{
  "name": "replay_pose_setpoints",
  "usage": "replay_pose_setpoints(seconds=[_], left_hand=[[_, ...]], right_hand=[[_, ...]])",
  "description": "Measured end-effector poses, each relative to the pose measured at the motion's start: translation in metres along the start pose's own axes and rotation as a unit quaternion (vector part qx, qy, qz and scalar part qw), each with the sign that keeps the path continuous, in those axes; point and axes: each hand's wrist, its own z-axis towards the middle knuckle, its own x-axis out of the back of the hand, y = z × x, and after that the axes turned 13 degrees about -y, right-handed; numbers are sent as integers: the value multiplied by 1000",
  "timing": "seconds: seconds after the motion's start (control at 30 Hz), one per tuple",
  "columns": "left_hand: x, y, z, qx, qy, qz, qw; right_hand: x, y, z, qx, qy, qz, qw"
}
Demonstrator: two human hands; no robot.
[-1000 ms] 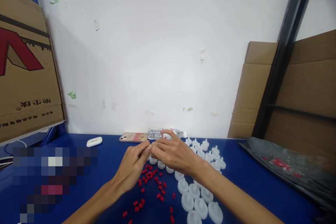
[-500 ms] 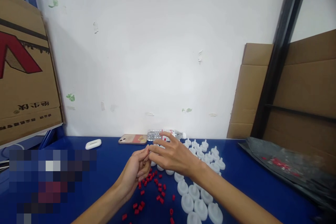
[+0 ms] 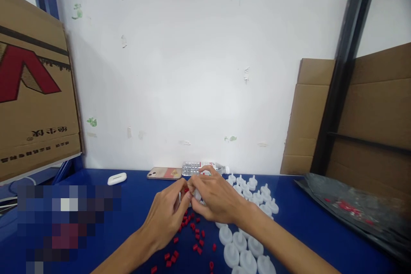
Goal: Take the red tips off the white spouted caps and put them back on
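My left hand [image 3: 167,214] and my right hand [image 3: 213,197] meet over the blue table [image 3: 135,205]. My right hand grips a small white plastic cap [image 3: 196,195] between thumb and fingers. My left hand's fingertips pinch a small red plug [image 3: 186,190] against that cap. Below the hands lie several loose red plugs [image 3: 192,231]. Rows of several white caps [image 3: 244,248] stand to the right of them, and more white caps [image 3: 253,188] sit behind my right hand.
A phone [image 3: 163,173] and a lying water bottle [image 3: 205,167] rest by the white wall. A white earbud case [image 3: 117,178] sits to the left. Cardboard boxes [image 3: 35,94] stand at left and right; a dark plastic bag [image 3: 353,209] lies at right.
My right hand went from open above the caps to closed on a white cap. My left hand rose and brought a red plug to it.
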Motion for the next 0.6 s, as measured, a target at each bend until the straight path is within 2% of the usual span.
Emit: replay_pose_setpoints(seconds=[0.23,0.6], left_hand=[[2,-2,3,-10,15,3,1000],[4,-8,3,-71,59,45,995]], right_hand=[[-2,2,0,-17,-4,13,1000],[-3,-4,3,-63,53,1,997]])
